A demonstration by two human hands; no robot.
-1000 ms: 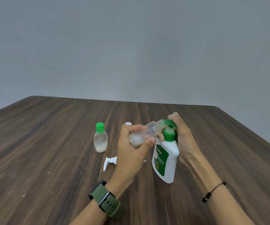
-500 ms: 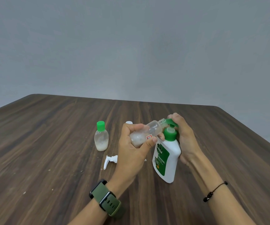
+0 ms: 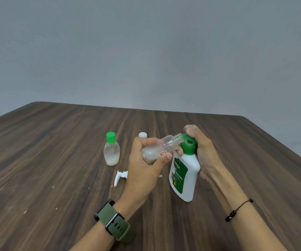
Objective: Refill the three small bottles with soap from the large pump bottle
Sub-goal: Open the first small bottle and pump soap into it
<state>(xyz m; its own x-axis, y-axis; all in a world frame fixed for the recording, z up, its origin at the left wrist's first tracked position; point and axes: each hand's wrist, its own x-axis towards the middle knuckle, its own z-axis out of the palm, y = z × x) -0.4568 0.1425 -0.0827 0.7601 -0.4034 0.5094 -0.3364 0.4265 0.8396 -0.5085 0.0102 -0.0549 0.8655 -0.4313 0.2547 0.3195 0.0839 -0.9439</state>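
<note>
Left grip [image 3: 146, 163] is wrapped tight around a small clear bottle [image 3: 161, 148], fingers and thumb curled about its lower body, tilting it so the open threaded neck points up and right, right at the green pump spout of the Dettol pump bottle [image 3: 184, 176]. Right grip [image 3: 203, 153] is curled over that green pump head [image 3: 188, 144], fingers on top and palm behind the neck of the white bottle, which leans a little to the left on the dark wooden desk [image 3: 55, 160]. Cloudy soap sits in the low end of the tilted bottle, near the left palm. Left of the pump bottle, beyond the left hand, a second small bottle with a green cap [image 3: 111, 151] stands upright, a layer of whitish soap in its bottom. Behind the left hand's knuckles, a white cap [image 3: 142, 134] of another small bottle peeks out; its body is hidden. Just below the green-capped bottle, a white spray trigger head [image 3: 121, 176] lies flat on the desk, partly behind the left hand. A green-strapped watch [image 3: 114, 222] is on the left wrist, a dark cord bracelet [image 3: 238, 210] on the right.
</note>
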